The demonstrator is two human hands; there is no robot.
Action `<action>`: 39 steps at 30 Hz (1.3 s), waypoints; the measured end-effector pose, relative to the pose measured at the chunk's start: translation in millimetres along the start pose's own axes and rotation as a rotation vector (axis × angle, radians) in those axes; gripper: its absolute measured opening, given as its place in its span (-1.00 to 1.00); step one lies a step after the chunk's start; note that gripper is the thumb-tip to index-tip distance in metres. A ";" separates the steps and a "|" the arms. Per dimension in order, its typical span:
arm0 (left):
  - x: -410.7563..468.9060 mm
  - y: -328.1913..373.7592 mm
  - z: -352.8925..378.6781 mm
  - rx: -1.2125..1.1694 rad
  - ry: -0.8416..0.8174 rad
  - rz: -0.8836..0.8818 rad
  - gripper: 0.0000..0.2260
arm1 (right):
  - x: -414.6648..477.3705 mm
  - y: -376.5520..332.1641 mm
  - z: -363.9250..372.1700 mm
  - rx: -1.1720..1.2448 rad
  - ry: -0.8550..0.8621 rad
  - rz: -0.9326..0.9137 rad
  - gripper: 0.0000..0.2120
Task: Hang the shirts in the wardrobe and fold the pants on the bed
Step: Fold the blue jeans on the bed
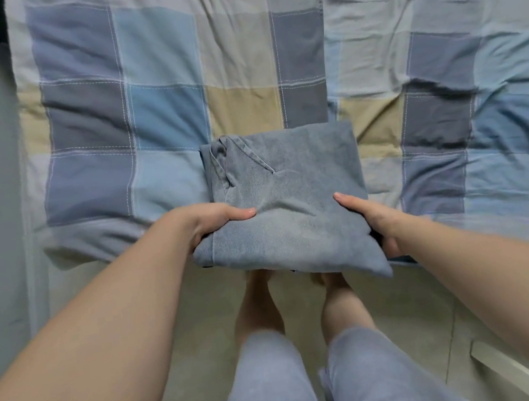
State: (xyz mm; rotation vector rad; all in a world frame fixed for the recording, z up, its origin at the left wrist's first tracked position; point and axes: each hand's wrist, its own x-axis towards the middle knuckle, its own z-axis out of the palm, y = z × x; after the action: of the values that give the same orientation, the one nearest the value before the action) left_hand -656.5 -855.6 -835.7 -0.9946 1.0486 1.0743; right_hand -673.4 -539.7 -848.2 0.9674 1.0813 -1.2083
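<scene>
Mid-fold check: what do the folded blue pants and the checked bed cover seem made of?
The folded light-blue pants: likely washed denim, faded and matte, with twill grain, a stitched pocket seam and a stiff fold. The checked blue, grey and beige bed cover: probably thin woven cotton, matte, finely creased, with white stitch lines; fibre unconfirmed.

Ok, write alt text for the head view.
The left hand and right hand hold a folded pair of light blue jeans by its sides, at the near edge of a bed with a blue checked quilt.
</scene>
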 end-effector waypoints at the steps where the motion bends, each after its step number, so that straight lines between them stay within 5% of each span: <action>1: -4.0 -7.4 0.1 0.008 -0.006 -0.019 -0.65 | -6.0 2.5 2.9 -0.022 0.013 0.021 -0.45; 8: -52.5 -46.9 13.5 0.039 0.016 0.005 -0.59 | -76.1 16.1 25.0 -0.110 0.157 -0.036 -0.62; 19: -151.4 -75.4 51.5 -0.020 0.151 0.437 -0.35 | -235.8 62.5 69.3 -0.065 0.398 -0.543 -0.60; 23: -174.5 -43.8 84.8 0.057 0.057 0.598 -0.46 | -289.2 85.9 62.6 -0.008 0.565 -0.686 -0.62; 33: -232.4 17.3 273.7 0.439 -0.077 0.924 -0.27 | -419.7 197.5 11.8 0.305 0.999 -0.970 -0.57; 39: -271.1 -25.5 437.4 0.628 -0.330 1.014 -0.51 | -503.2 327.8 -20.0 0.492 1.277 -1.102 -0.57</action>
State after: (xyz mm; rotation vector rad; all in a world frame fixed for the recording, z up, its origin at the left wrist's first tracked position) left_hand -600.4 -489.0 -478.0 0.2911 1.5086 1.4843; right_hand -366.5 -369.3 -360.5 1.6870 2.6301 -1.7779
